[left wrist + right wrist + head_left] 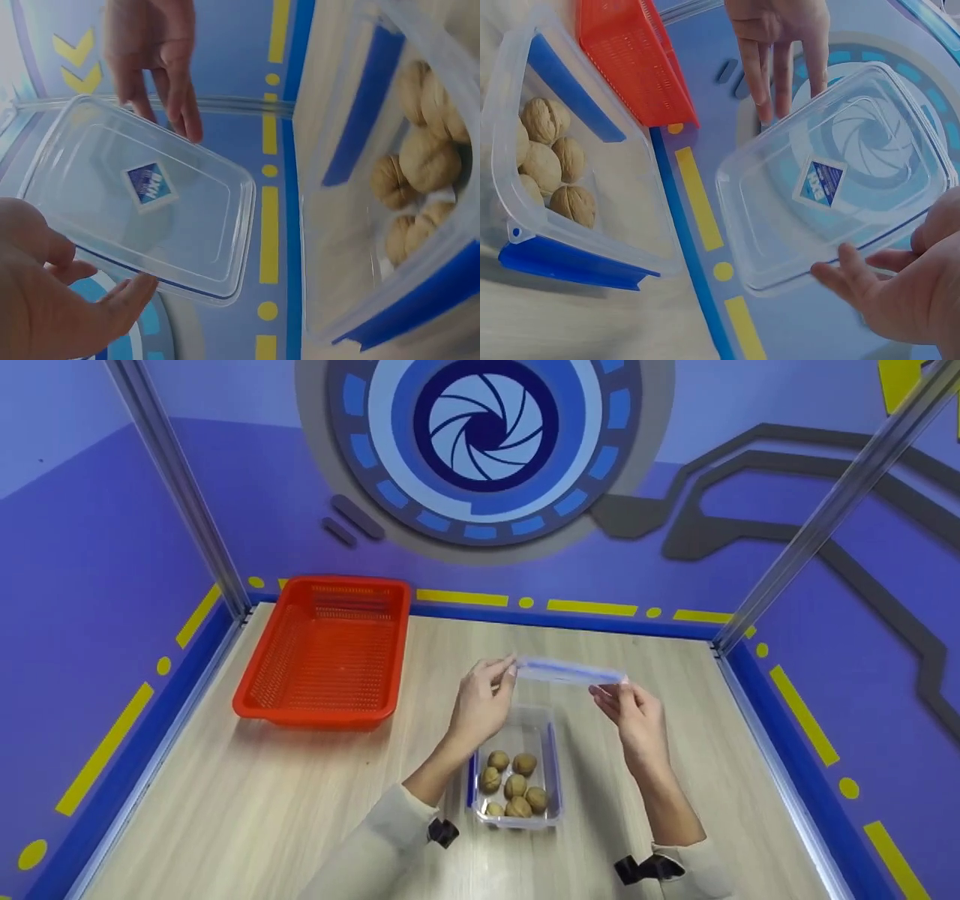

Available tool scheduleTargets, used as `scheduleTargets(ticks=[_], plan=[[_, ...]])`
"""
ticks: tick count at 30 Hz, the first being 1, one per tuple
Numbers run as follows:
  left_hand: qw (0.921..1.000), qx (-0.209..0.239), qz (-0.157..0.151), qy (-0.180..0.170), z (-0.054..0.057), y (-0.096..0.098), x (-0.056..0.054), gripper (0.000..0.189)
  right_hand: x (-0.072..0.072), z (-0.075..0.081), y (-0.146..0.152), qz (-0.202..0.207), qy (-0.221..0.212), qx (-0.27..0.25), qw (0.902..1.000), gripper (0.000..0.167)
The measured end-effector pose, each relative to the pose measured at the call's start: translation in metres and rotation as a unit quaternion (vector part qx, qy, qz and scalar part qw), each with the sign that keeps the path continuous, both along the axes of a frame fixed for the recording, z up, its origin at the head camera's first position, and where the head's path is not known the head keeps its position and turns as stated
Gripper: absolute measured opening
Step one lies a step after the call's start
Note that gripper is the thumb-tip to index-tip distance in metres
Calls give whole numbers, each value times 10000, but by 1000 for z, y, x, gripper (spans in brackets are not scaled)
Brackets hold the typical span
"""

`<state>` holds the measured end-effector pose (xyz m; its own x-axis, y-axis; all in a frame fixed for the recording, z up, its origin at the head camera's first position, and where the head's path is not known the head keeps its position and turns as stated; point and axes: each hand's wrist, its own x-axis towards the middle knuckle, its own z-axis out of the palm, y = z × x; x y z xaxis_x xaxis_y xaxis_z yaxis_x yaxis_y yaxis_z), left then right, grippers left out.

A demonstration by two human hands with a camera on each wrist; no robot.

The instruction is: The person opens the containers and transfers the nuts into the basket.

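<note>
A clear plastic lid (570, 670) with a small square label is held up by its two ends, above the far end of a clear container (553, 802). My left hand (484, 697) pinches its left end between thumb and fingers. At the opposite end, my right hand (636, 720) grips the edge, thumb on one face and fingers on the other. The container stands uncovered on the table, with blue clips along its sides. Several walnuts (516, 786) lie in its near half; in the left wrist view the walnuts (429, 159) show their wrinkled shells.
A red plastic basket (322, 712) with perforated walls stands at the back left of the wooden table (315, 810). Blue printed panels (480, 577) wall the table at the back and sides, with metal posts at the corners.
</note>
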<state>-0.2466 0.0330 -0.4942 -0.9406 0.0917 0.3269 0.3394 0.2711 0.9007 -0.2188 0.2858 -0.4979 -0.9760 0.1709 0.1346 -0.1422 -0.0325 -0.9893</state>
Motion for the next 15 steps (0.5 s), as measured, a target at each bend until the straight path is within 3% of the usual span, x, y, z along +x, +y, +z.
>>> scheduleTargets(ticks=[4,8,15], plan=[[9991,155,-224,-319,-5,-3,3,37,-1,-3,5,-230,-117,-276,9993,42],[9965,481,-340,-590,-11,-3,0,37,-4,-4,11,-313,-247,-155,9991,35],[9805,1249,-645,-1372,-19,-3,-7,35,-7,-10,20,-129,-599,333,9976,33]])
